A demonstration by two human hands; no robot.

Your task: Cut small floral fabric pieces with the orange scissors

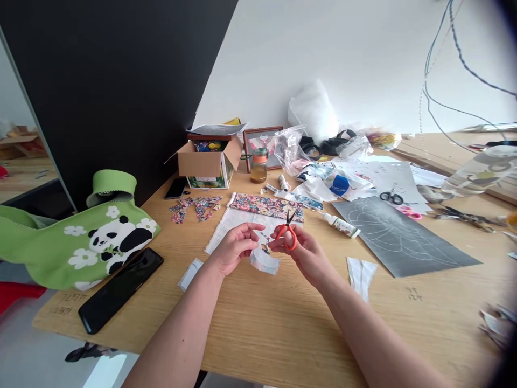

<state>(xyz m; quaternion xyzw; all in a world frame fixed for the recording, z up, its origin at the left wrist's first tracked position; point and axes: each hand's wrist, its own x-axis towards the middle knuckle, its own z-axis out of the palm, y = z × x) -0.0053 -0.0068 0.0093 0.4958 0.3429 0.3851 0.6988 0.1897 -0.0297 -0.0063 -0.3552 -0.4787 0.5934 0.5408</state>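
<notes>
My right hand (307, 256) is closed on small scissors (290, 241) with orange-red handles; their dark blades point up and away from me, slightly apart. Between the fingers of my left hand (236, 248) is a curved white piece (265, 263), thin like paper or backed cloth. The fingertips of my right hand come close to its upper edge; whether they touch it I cannot tell. Just beyond both hands lies a folded floral cloth (264, 205) with its white reverse side (228, 229) spread towards me.
Floral scraps (197, 207) lie left of the cloth; a glue bottle (341, 225) and dark patterned sheet (404, 234) lie right. White scraps (362, 275) flank my arms. A black phone (121, 291) and green panda bag (109, 231) occupy the left edge. An open carton (208, 164) and jar (259, 166) stand behind.
</notes>
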